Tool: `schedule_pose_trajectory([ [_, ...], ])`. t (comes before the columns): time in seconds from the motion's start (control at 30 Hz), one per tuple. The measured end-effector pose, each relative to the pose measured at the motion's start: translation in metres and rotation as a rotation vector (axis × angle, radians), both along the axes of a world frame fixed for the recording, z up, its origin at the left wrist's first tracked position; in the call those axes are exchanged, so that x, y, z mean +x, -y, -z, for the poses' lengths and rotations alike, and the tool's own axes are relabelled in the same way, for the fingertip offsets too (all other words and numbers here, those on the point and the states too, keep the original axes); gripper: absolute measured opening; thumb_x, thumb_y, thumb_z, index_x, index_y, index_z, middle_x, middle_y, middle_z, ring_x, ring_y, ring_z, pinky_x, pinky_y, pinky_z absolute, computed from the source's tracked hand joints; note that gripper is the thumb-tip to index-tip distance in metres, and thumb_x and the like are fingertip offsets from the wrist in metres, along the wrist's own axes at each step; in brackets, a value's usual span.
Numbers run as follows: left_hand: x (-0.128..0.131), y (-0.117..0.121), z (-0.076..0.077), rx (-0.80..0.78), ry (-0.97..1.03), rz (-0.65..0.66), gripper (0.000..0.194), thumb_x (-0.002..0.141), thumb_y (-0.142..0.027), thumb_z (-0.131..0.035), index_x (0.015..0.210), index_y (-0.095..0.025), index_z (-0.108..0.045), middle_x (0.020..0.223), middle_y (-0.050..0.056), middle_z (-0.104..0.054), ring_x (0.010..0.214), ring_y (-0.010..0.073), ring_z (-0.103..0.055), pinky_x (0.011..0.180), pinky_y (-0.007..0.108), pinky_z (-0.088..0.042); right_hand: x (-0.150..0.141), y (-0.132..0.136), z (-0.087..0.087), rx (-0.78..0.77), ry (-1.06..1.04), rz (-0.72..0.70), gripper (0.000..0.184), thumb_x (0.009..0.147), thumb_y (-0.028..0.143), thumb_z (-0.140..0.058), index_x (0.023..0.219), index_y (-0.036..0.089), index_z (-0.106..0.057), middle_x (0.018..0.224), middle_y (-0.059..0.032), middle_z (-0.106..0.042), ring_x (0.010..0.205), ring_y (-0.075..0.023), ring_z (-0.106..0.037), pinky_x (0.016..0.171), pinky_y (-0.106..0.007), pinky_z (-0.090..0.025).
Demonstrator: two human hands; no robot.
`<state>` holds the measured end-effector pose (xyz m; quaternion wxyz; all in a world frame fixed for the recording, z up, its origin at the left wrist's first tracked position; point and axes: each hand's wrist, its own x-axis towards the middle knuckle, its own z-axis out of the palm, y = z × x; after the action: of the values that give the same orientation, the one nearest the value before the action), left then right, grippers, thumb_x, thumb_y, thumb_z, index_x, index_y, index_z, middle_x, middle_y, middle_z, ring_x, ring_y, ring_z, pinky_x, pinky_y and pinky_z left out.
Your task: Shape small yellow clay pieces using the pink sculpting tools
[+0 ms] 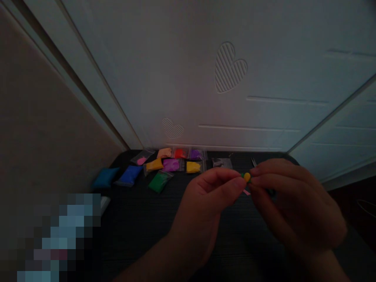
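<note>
A small yellow and green piece of modelling clay (247, 177) is pinched between both hands above the table. My left hand (207, 197) grips its left side with thumb and forefinger. From the right, the fingertips of my right hand (296, 207) close on it, and they cover part of its green area. Just under the clay, a thin pink strip (246, 192) shows on the table, partly behind the fingers. Beyond my right hand, the metal tip of a tool (253, 161) pokes out; the rest of it is hidden.
Several small clear bags of coloured clay, among them a green bag (159, 182), a blue bag (129, 175) and a yellow bag (194, 167), lie along the back of the dark table (141, 227). A white panel (182, 78) with heart reliefs rises behind. A pixelated area covers the lower left.
</note>
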<state>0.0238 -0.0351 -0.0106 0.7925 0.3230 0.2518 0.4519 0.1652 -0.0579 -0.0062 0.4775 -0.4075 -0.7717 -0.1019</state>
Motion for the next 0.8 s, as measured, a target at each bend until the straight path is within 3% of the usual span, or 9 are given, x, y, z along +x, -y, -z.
schedule_pose_trajectory([
  [0.37,0.0011,0.0009,-0.0016,-0.023,0.038,-0.012,0.003,0.068,-0.018,-0.064,0.072,-0.017,-0.063,0.069,-0.003,-0.059,0.066,0.0073,-0.049,0.067,0.023,-0.037,-0.0012,-0.0019,-0.0031,-0.058,-0.015,-0.035,0.029,0.065,0.005,-0.062,0.090,0.019,-0.054,0.087,-0.0036,-0.059,0.082,-0.0169,-0.056,0.069,-0.033,-0.048],
  [0.53,0.0011,0.0003,-0.0025,-0.014,0.041,-0.008,0.002,0.069,-0.016,-0.063,0.071,-0.017,-0.063,0.070,-0.004,-0.060,0.067,0.0071,-0.050,0.068,0.022,-0.037,-0.0005,-0.0033,-0.0016,-0.006,-0.037,-0.060,0.038,0.064,0.004,-0.062,0.097,0.020,-0.052,0.087,-0.0030,-0.058,0.081,-0.0171,-0.056,0.067,-0.033,-0.048],
  [0.8,0.0008,0.0002,-0.0017,0.006,0.020,-0.020,0.003,0.069,-0.017,-0.063,0.072,-0.016,-0.063,0.068,-0.003,-0.060,0.065,0.0077,-0.051,0.068,0.023,-0.039,-0.0007,-0.0017,0.0012,0.013,-0.024,-0.014,0.035,0.063,0.006,-0.063,0.094,0.021,-0.056,0.087,-0.0028,-0.061,0.080,-0.0179,-0.058,0.066,-0.034,-0.049],
])
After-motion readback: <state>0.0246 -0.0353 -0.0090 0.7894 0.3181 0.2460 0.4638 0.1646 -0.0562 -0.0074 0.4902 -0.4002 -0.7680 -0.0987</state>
